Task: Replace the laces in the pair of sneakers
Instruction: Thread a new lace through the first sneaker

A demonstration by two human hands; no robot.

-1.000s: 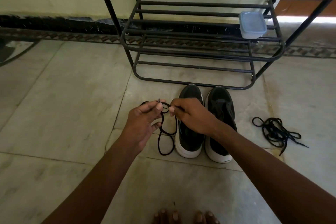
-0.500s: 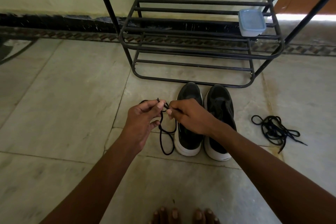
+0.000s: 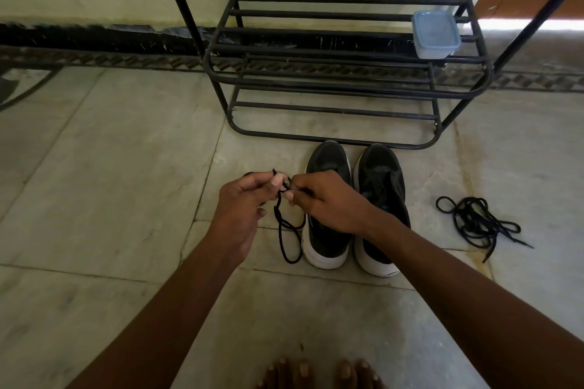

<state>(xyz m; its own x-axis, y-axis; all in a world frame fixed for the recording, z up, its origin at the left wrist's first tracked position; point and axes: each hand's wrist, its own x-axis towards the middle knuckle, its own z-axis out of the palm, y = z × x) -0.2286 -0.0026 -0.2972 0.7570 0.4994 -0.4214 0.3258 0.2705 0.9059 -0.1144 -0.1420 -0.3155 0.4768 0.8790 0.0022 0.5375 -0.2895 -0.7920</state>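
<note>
Two black sneakers with white soles stand side by side on the floor, toes toward the rack: the left sneaker (image 3: 327, 230) and the right sneaker (image 3: 384, 196). My left hand (image 3: 243, 202) and my right hand (image 3: 322, 199) meet just left of the left sneaker, each pinching the same black lace (image 3: 286, 230). The lace hangs from my fingers in loops down to the floor. My right hand hides part of the left sneaker's top. A second black lace (image 3: 477, 221) lies in a loose tangle on the floor to the right of the sneakers.
A black metal shoe rack (image 3: 331, 79) stands right behind the sneakers, with a lidded blue plastic box (image 3: 435, 33) on a shelf at its right. My bare toes (image 3: 319, 373) show at the bottom edge. Stone floor tiles spread to the left.
Both hands have stayed together on the lace, shifting only slightly. The hanging loops have swung a little.
</note>
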